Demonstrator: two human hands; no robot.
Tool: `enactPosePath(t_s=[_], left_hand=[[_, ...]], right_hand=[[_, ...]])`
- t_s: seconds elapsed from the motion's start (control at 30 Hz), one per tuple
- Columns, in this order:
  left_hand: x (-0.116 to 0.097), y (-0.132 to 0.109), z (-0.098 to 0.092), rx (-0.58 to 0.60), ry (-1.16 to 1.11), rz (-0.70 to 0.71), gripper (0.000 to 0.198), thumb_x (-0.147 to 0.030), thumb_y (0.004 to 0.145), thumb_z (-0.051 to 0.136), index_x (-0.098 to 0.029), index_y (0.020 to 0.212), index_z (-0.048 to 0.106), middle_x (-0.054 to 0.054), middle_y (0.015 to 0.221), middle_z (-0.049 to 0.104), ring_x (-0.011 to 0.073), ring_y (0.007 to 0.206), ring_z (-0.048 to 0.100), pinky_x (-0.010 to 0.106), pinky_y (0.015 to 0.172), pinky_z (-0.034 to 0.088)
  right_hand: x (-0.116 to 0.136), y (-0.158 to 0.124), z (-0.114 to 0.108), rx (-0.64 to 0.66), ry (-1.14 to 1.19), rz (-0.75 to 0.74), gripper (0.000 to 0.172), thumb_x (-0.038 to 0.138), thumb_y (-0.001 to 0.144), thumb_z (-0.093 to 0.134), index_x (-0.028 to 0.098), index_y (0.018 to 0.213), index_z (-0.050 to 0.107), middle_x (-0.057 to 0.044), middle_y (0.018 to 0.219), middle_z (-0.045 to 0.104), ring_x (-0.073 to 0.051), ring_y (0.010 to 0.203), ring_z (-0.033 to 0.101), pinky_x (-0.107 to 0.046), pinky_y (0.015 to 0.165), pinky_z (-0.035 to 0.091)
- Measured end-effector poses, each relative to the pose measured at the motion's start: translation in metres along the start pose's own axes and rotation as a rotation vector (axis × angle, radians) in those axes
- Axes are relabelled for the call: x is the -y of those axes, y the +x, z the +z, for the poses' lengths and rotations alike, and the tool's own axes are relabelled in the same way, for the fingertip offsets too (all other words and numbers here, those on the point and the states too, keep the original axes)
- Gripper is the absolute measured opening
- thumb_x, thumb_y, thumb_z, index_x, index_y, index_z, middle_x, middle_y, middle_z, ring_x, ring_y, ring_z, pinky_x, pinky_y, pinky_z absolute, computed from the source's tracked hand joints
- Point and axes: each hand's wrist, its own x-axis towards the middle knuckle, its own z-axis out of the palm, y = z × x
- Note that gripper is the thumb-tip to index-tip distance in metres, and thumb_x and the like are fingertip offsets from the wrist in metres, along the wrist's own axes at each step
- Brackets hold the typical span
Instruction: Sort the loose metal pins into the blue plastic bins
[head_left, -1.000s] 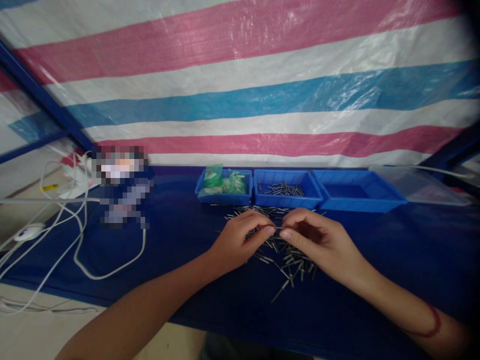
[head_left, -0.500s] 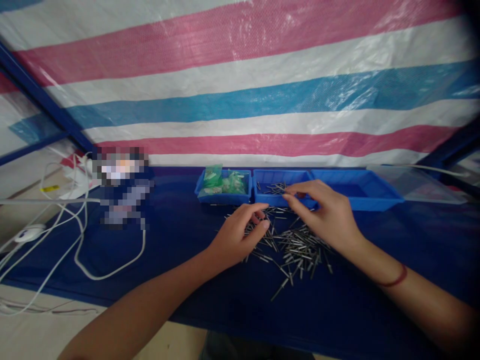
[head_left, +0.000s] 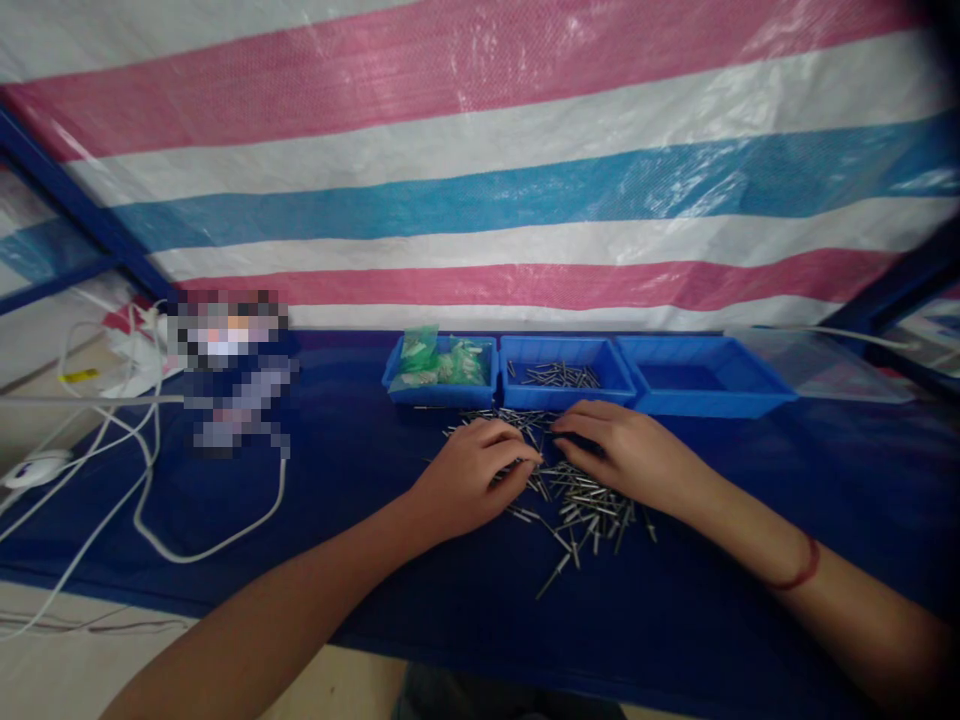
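A loose pile of blind rivets (head_left: 592, 500), thin metal pins with thicker silvery ends, lies spread on the dark blue table. My left hand (head_left: 476, 475) is over the pile's left side, thumb and forefinger pinched together; whatever is between the tips is too small to make out. Facing it, my right hand (head_left: 626, 450) hovers low over the pile's back right, thumb and fingers apart, with nothing visible between them. Just behind the pile, the middle blue bin (head_left: 517, 395) holds a small heap of the same rivets.
To the left stands a blue bin (head_left: 442, 397) with green plastic bags (head_left: 465, 362). On the right is another blue bin (head_left: 712, 405), beside a clear plastic sheet (head_left: 832, 365). White cables (head_left: 210, 555) loop over the table's left side. A striped tarp (head_left: 480, 210) hangs behind.
My right hand has come back from the middle bin to the pile, and its fingers have parted. My left thumb and forefinger, apart before, have closed into a pinch. The view has shifted slightly.
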Motion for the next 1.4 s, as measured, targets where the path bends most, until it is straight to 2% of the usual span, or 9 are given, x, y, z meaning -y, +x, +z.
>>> enactPosePath(t_s=[0.27, 0.37, 0.5, 0.63, 0.73, 0.9, 1.03, 1.17, 1.4], left_hand=[[0.000, 0.000, 0.001, 0.010, -0.010, 0.008, 0.021, -0.023, 0.092, 0.046, -0.018, 0.098, 0.066, 0.007, 0.095, 0.065, 0.0178, 0.088, 0.058, 0.031, 0.082, 0.042], [-0.001, 0.001, 0.001, 0.015, -0.012, 0.010, 0.020, -0.021, 0.092, 0.047, -0.018, 0.096, 0.066, 0.006, 0.095, 0.065, 0.0177, 0.088, 0.058, 0.030, 0.082, 0.043], [-0.002, 0.000, 0.001, -0.019, -0.021, -0.025, 0.021, -0.022, 0.092, 0.047, -0.019, 0.102, 0.064, 0.007, 0.099, 0.066, 0.0188, 0.092, 0.059, 0.032, 0.085, 0.043], [-0.001, -0.001, 0.002, -0.087, -0.051, -0.101, 0.023, -0.026, 0.089, 0.053, -0.020, 0.110, 0.060, 0.006, 0.099, 0.067, 0.0198, 0.095, 0.059, 0.034, 0.087, 0.043], [-0.001, -0.002, 0.004, -0.127, -0.108, -0.140, 0.031, -0.033, 0.084, 0.061, -0.020, 0.112, 0.057, 0.005, 0.098, 0.067, 0.0197, 0.093, 0.061, 0.033, 0.086, 0.045], [-0.005, -0.001, 0.004, -0.235, -0.217, -0.190, 0.016, -0.031, 0.086, 0.059, -0.019, 0.096, 0.061, 0.003, 0.087, 0.067, 0.0152, 0.080, 0.062, 0.027, 0.076, 0.047], [-0.008, 0.000, 0.002, -0.317, -0.286, -0.249, 0.018, -0.031, 0.083, 0.063, -0.017, 0.095, 0.060, 0.002, 0.086, 0.065, 0.0128, 0.074, 0.060, 0.024, 0.069, 0.047], [-0.009, 0.001, 0.003, -0.310, -0.325, -0.270, 0.013, -0.029, 0.083, 0.063, -0.017, 0.086, 0.062, 0.001, 0.079, 0.064, 0.0116, 0.069, 0.058, 0.022, 0.063, 0.045], [-0.012, 0.001, 0.002, -0.367, -0.335, -0.210, 0.009, -0.026, 0.083, 0.063, -0.017, 0.085, 0.064, 0.002, 0.081, 0.067, 0.0119, 0.071, 0.061, 0.022, 0.067, 0.047]], right_hand=[[0.005, 0.004, 0.011, 0.026, -0.028, 0.031, 0.018, 0.013, 0.088, 0.045, 0.016, 0.093, 0.062, -0.009, 0.086, 0.064, -0.021, 0.080, 0.062, -0.033, 0.071, 0.049], [0.010, 0.004, 0.011, 0.073, -0.118, 0.035, 0.031, 0.003, 0.083, 0.042, 0.015, 0.107, 0.058, -0.011, 0.090, 0.062, -0.022, 0.079, 0.062, -0.032, 0.068, 0.049], [0.009, 0.003, 0.008, 0.068, -0.130, -0.011, 0.046, -0.004, 0.077, 0.040, 0.016, 0.113, 0.058, -0.013, 0.101, 0.059, -0.023, 0.087, 0.062, -0.034, 0.075, 0.051], [0.009, 0.000, 0.004, -0.094, 0.115, 0.015, 0.032, 0.006, 0.085, 0.041, 0.018, 0.106, 0.062, -0.012, 0.101, 0.061, -0.022, 0.089, 0.062, -0.035, 0.077, 0.052], [0.020, 0.000, 0.005, -0.143, 0.412, 0.162, 0.019, 0.022, 0.089, 0.047, 0.021, 0.099, 0.063, -0.007, 0.092, 0.066, -0.019, 0.078, 0.063, -0.032, 0.069, 0.052], [0.044, 0.002, 0.007, -0.143, 0.869, 0.355, 0.025, 0.042, 0.085, 0.056, 0.020, 0.090, 0.065, -0.003, 0.081, 0.068, -0.015, 0.067, 0.060, -0.027, 0.059, 0.049], [0.051, 0.004, 0.003, -0.182, 0.989, 0.423, 0.026, 0.045, 0.080, 0.062, 0.020, 0.087, 0.066, -0.001, 0.071, 0.065, -0.012, 0.059, 0.057, -0.026, 0.055, 0.048], [0.053, 0.005, 0.004, -0.175, 1.090, 0.456, 0.025, 0.044, 0.077, 0.065, 0.020, 0.084, 0.064, 0.001, 0.064, 0.060, -0.011, 0.056, 0.055, -0.024, 0.052, 0.047], [0.055, 0.004, 0.007, -0.087, 1.184, 0.492, 0.028, 0.045, 0.079, 0.064, 0.019, 0.088, 0.064, 0.002, 0.064, 0.057, -0.009, 0.053, 0.049, -0.022, 0.050, 0.042]])
